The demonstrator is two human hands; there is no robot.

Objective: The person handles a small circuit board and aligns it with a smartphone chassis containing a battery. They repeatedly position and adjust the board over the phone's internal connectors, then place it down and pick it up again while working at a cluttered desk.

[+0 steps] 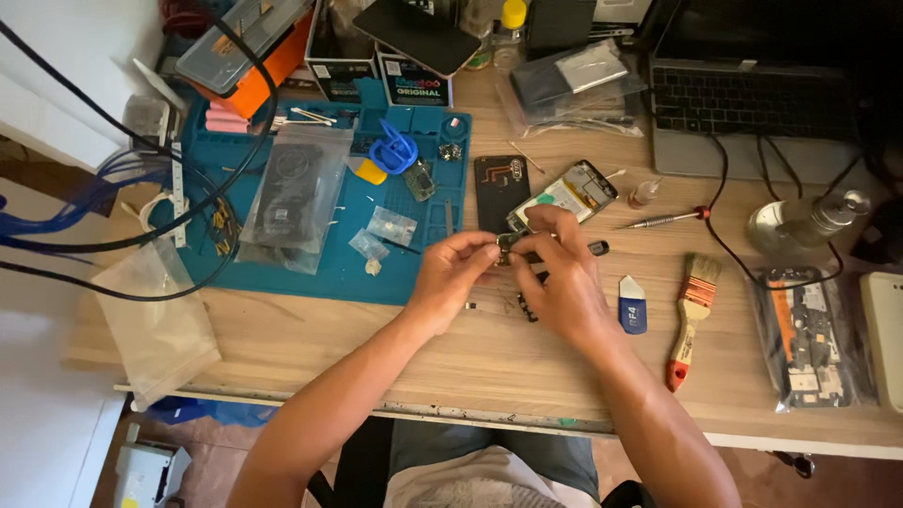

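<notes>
1. At the far left we are seeing an empty clear plastic bag hanging over the edge of the wooden desk, with black cables looping across it.
2. Next, a blue work mat is lying on the desk, carrying an antistatic bag, two small clear packets and a blue round tool.
3. Our left hand is hovering over the mat's right edge, thumb and forefinger pinched shut on a small dark component.
4. Our right hand is meeting it from the other side, fingers curled and gripping the same component; the two hands are touching at the fingertips.
5. Just behind the hands, a black back cover and an opened phone frame are lying side by side.
6. Right of the hands, a blue and white pry pick is sitting near a paintbrush with a red-tipped handle.
7. Further back, a precision screwdriver is lying beside a tiny bottle.
8. At the far right, a bag of circuit parts is resting below a laptop.
</notes>
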